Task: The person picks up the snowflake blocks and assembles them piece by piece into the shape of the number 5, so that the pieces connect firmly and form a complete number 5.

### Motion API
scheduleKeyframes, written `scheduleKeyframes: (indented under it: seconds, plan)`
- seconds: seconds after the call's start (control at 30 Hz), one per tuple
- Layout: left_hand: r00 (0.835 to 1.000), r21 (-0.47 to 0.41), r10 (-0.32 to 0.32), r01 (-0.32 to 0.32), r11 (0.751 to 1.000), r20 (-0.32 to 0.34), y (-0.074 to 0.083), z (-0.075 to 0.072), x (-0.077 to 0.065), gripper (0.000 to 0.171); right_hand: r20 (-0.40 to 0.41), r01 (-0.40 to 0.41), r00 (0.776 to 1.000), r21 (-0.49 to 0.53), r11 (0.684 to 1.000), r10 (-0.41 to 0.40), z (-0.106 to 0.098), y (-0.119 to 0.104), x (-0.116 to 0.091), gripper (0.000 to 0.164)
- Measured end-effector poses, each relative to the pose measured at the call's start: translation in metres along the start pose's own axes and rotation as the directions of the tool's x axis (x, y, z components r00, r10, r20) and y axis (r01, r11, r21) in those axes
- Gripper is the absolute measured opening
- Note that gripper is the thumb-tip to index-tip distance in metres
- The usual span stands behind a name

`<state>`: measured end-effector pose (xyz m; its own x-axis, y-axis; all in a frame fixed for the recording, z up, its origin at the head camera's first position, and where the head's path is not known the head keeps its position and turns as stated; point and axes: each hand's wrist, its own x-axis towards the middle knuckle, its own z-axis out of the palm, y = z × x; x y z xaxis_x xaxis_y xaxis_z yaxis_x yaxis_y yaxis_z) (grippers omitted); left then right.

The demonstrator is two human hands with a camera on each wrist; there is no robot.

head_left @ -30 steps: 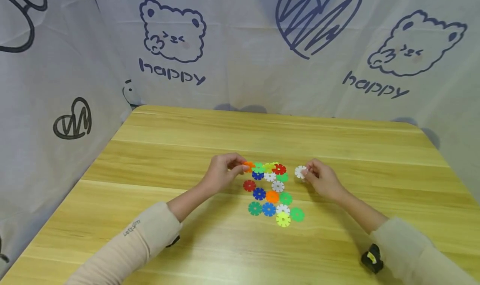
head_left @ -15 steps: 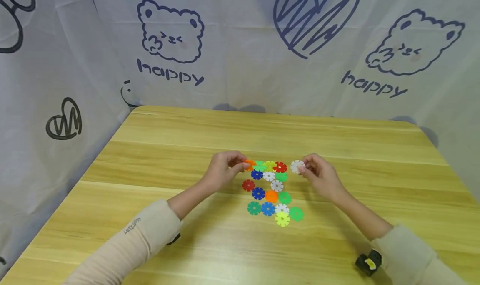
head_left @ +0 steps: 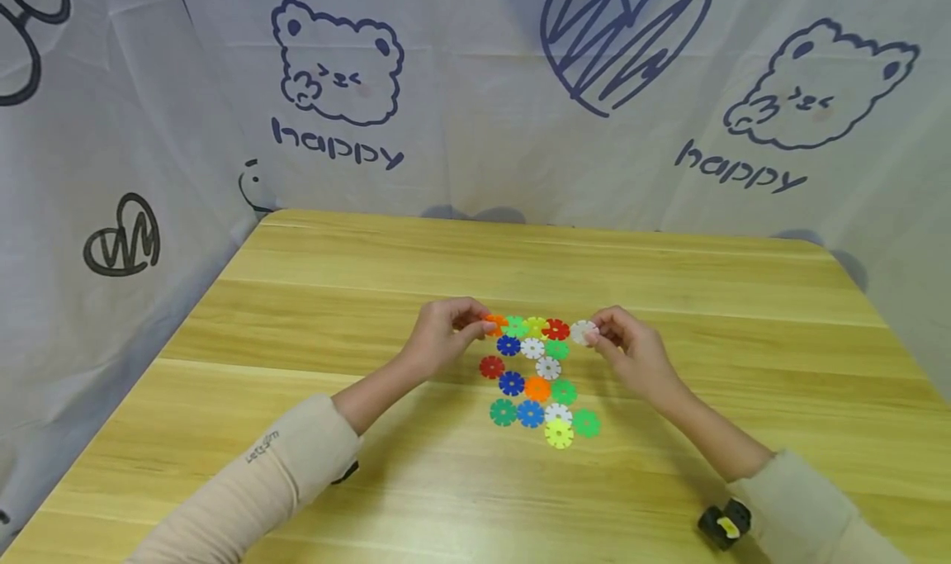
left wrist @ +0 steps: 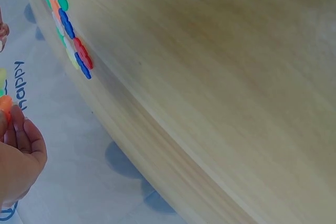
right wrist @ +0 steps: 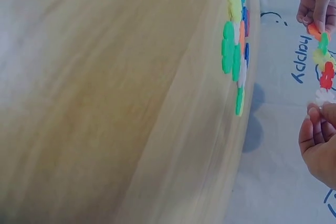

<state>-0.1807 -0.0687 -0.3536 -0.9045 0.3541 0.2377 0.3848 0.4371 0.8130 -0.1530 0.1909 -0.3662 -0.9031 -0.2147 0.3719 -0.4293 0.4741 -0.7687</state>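
My left hand (head_left: 444,339) pinches an orange interlocking disc (head_left: 494,325) at the left end of a raised chain. From it the chain runs right through a green disc (head_left: 515,326), a yellow disc (head_left: 536,326) and a red disc (head_left: 555,329). Between thumb and fingers of my right hand (head_left: 633,345) is a white disc (head_left: 583,331), its left edge meeting the red disc; whether their slots interlock cannot be told. The right wrist view shows the white disc (right wrist: 324,97) close under the red one (right wrist: 326,74), above the table.
Several loose discs lie on the wooden table (head_left: 357,283) below the chain, among them a blue disc (head_left: 511,383), an orange one (head_left: 538,389) and a lime disc (head_left: 559,433). A white cloth (head_left: 475,93) with drawings hangs behind the table.
My right hand has moved left with the white disc, closing the gap to the red disc. The left hand keeps its pinch on the orange disc, nearly still.
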Motion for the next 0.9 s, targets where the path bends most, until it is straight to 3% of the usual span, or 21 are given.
scheduleKeyframes:
  seconds: [0.27, 0.63, 0.9]
  plan:
    - [1.000, -0.013, 0.007, -0.007, 1.000, 0.001, 0.000, 0.002, -0.001, 0.009, 0.016, 0.016, 1.000, -0.029, 0.999, -0.015, 0.002, 0.003, 0.000, 0.007]
    - [0.986, 0.037, 0.165, -0.163, 0.986, -0.037, 0.003, 0.004, -0.010, 0.006, -0.009, 0.036, 0.999, -0.080, 0.996, -0.037, 0.004, -0.005, 0.000, 0.007]
    - [0.982, 0.067, 0.180, -0.176, 0.982, -0.052, 0.007, 0.005, -0.008, 0.007, -0.007, 0.061, 0.998, -0.086, 0.994, -0.061, 0.002, 0.000, -0.001, 0.008]
